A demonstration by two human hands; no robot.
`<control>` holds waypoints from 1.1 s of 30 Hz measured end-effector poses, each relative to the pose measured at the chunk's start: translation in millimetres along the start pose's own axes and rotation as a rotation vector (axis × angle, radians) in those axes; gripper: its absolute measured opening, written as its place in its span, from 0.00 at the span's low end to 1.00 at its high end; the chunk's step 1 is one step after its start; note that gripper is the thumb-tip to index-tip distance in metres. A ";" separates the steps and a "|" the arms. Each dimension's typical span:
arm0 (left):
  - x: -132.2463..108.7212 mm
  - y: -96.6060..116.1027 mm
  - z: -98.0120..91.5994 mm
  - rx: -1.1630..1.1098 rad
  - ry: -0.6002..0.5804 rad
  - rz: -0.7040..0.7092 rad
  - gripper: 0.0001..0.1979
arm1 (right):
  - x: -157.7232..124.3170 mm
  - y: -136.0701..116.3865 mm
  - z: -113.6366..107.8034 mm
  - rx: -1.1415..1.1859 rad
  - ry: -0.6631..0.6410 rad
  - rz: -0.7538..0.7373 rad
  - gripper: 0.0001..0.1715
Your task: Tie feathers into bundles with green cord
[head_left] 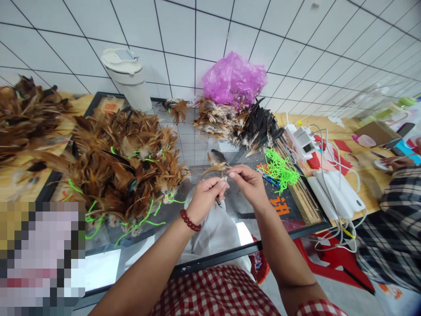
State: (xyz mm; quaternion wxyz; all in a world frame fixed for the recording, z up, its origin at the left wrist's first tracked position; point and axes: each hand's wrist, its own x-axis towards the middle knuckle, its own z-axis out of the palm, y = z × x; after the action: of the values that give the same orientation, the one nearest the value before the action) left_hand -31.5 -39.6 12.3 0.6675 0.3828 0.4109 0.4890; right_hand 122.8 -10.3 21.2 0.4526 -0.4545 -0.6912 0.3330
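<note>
My left hand (210,192), with a dark red bead bracelet (190,220) on its wrist, pinches the pale quill ends of a few brown and dark feathers (217,163). Close beside it, my right hand (248,182) has thumb and forefinger pressed together at the base of these feathers; what lies inside that pinch is too small to make out. Both hands are above the glass tabletop (197,151). To their left lies a big heap of brown feather bunches (128,166), some tied with green string. A tangle of bright green string (283,171) rests to the right.
Behind my hands are pale-based feathers (217,116), black feathers (261,125) and a pink plastic bag (235,79). A white cup (128,79) stands against the tiled wall. White power strips and cables (335,193) are on the right, near another person's checked sleeve (401,193).
</note>
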 end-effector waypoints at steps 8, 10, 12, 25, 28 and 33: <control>8.7 -0.1 -7.0 -0.212 0.337 0.135 0.11 | 2.8 29.1 4.5 -0.615 -0.037 -0.015 0.15; 8.4 0.8 -6.3 -0.220 0.335 0.133 0.11 | 5.0 34.1 7.7 -0.631 -0.018 -0.004 0.19; 7.8 1.4 -5.4 -0.221 0.331 0.131 0.11 | 8.1 38.7 10.3 -0.633 0.004 -0.017 0.23; 10.5 -1.0 -8.4 -0.166 0.349 0.164 0.11 | 9.1 34.8 13.7 -0.858 -0.058 -0.114 0.12; 9.8 -0.6 -10.6 0.044 0.350 0.242 0.10 | 5.4 23.2 4.5 -0.841 -0.107 -0.230 0.13; 7.9 -2.7 -12.2 0.362 0.190 0.212 0.09 | -1.6 6.9 -1.3 -0.820 -0.221 -0.378 0.13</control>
State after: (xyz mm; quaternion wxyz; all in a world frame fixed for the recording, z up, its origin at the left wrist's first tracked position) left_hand -40.4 -31.3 3.9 0.4914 0.4895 0.5102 0.5086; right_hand 126.6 -9.2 15.2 0.2118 -0.4238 -0.8806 -0.0095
